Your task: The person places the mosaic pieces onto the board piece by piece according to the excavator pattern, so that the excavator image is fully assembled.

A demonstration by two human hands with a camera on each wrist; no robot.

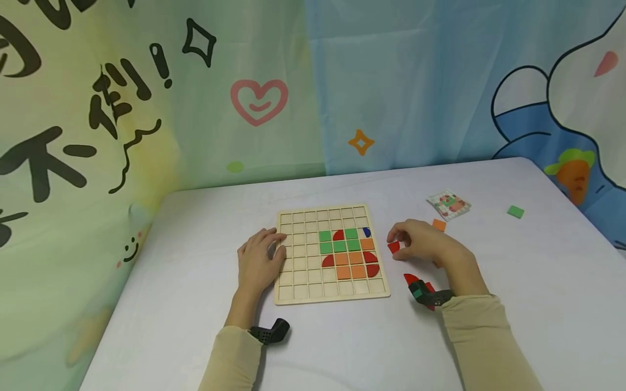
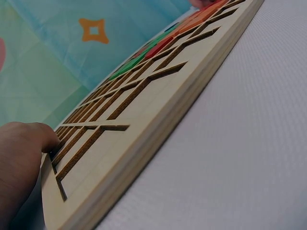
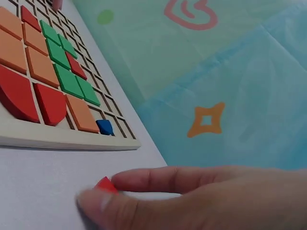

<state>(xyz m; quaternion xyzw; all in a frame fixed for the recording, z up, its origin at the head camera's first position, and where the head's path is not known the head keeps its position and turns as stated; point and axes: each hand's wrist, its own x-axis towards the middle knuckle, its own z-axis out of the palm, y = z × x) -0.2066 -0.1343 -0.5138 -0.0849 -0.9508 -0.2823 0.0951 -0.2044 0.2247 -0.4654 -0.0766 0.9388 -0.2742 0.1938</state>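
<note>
A pale wooden grid board (image 1: 332,299) lies flat on the table. Green square tiles (image 1: 339,246), orange square tiles (image 1: 344,272), red quarter-round pieces (image 1: 373,270) and a small blue piece (image 1: 367,232) sit in cells of its right half. At the board's left edge rests my left hand (image 1: 259,258), fingers loosely bent; in the left wrist view its thumb (image 2: 29,143) touches the rim near a corner. Just right of the board, my right hand (image 1: 425,243) pinches a red piece (image 1: 393,247) between thumb and fingers. In the right wrist view the fingers hide most of that piece.
A small stack of pattern cards (image 1: 449,204) lies at the back right, with a lone green tile (image 1: 515,212) farther right. An orange tile (image 1: 439,225) shows behind my right hand. Red pieces (image 1: 409,278) lie partly hidden beside the black right wrist camera (image 1: 430,296).
</note>
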